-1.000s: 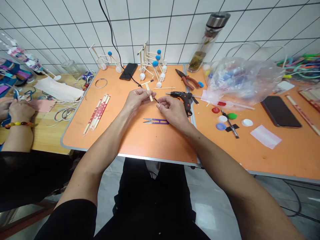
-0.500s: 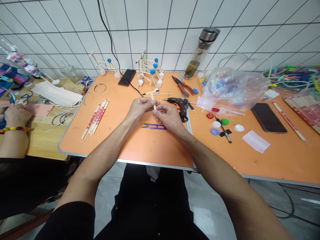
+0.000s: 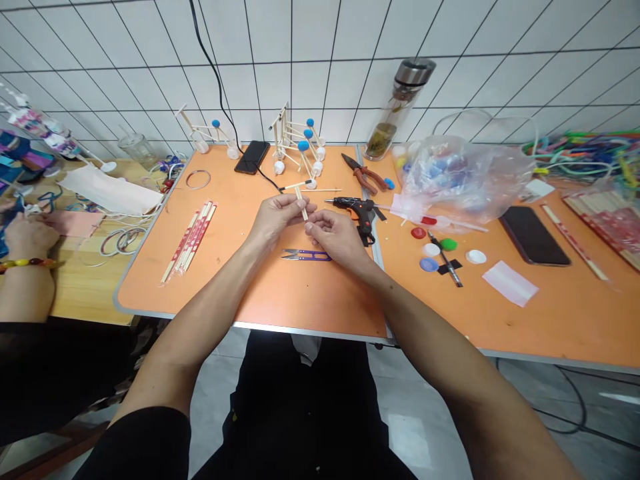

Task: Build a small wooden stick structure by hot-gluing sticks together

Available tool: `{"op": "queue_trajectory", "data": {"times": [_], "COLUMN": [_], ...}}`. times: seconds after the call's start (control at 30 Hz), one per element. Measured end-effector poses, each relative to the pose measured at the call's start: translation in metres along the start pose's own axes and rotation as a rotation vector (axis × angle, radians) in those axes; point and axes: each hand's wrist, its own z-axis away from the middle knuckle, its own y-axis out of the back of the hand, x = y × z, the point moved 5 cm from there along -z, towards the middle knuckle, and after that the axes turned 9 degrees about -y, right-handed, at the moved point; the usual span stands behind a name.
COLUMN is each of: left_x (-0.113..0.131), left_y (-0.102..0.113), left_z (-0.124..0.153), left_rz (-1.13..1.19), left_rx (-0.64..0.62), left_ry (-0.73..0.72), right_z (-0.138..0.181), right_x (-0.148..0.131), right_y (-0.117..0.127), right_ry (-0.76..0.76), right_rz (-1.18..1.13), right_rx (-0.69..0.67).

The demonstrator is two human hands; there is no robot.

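Note:
My left hand [image 3: 276,217] is closed around a short wooden stick [image 3: 301,201] that pokes up between its fingers, above the orange table [image 3: 280,293]. My right hand [image 3: 334,235] is pinched shut close beside it, fingertips at the stick's lower end; what it pinches is too small to make out. Purple thread snips [image 3: 306,255] lie on the table just under my right hand. A black glue gun [image 3: 359,208] rests right behind that hand.
Wrapped chopsticks [image 3: 191,239] lie at the left. A stick-and-cap model [image 3: 298,148], a black phone [image 3: 251,157], pliers [image 3: 365,176] and a bottle [image 3: 398,107] stand at the back. Bottle caps [image 3: 433,249], a plastic bag [image 3: 460,175], another phone [image 3: 533,235] sit right. Another person's hand [image 3: 27,236] works far left.
My hands have come closer together around the stick, the right fingertips now at its lower end. The view has tilted down a little.

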Motion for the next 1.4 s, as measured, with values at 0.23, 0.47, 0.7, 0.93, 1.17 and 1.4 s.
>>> {"op": "queue_trajectory", "data": {"times": [0.23, 0.47, 0.7, 0.93, 1.17, 1.4], "left_x": [0.000, -0.017, -0.024, -0.019, -0.015, -0.014], "left_y": [0.051, 0.074, 0.086, 0.080, 0.045, 0.010], "left_z": [-0.024, -0.037, -0.044, -0.042, -0.025, -0.007], "left_rz": [-0.075, -0.082, -0.103, -0.073, -0.079, 0.008], "left_rx": [0.231, 0.285, 0.258, 0.265, 0.079, -0.057], "left_ry": [0.053, 0.019, -0.019, 0.001, 0.001, 0.042], "right_z": [0.006, 0.025, 0.025, 0.025, 0.023, 0.014], "right_x": [-0.011, -0.016, -0.013, -0.012, -0.009, -0.009], "right_y": [0.017, -0.001, -0.002, -0.004, -0.002, 0.005], "right_ry": [0.205, 0.432, 0.438, 0.424, 0.409, 0.233], "right_rz": [0.325, 0.778, 0.835, 0.865, 0.791, 0.354], "right_rx": [0.162, 0.120, 0.105, 0.089, 0.119, 0.119]}}
